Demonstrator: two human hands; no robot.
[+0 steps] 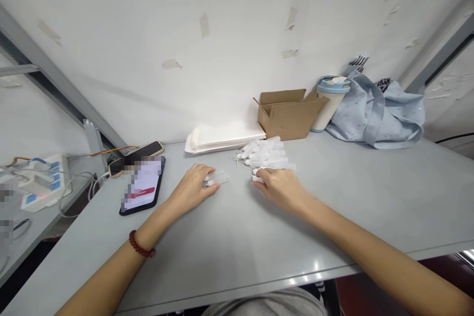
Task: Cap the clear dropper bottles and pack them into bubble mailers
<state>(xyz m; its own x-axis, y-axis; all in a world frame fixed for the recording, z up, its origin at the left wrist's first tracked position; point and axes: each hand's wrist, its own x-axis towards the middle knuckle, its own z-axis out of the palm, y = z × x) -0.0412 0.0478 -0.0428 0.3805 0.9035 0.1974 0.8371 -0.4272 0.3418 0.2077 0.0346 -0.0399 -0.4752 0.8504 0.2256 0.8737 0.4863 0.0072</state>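
My left hand is closed on small translucent plastic tubes at the middle of the grey table, its thumb on the near side and fingers on the far side. To the right, a pile of similar translucent tubes lies in a row, with thin wire-like ends pointing left. My right hand reaches over the near end of this pile. Its thumb and fingertips pinch a tube there, mostly hidden under the hand.
Behind the pile lie flat white cartons and an open cardboard box. A lidded cup and a light blue cloth bag stand at the back right. Two phones, one black-edged, one charging, lie left near a power strip.
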